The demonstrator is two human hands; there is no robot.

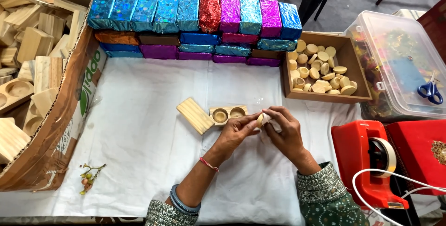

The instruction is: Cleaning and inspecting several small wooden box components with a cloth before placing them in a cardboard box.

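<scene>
White cloth table [139,128], small wooden disc [261,119] pinched between left hand [234,132] and right hand [285,130], both grips grasping it

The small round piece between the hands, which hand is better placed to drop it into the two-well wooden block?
Probably the left hand: it pinches the round piece and lies nearest the wooden block. The right hand sits farther off.

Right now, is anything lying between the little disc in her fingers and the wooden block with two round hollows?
Nothing visible: the disc sits just right of the block, with only bare white cloth between.
</scene>
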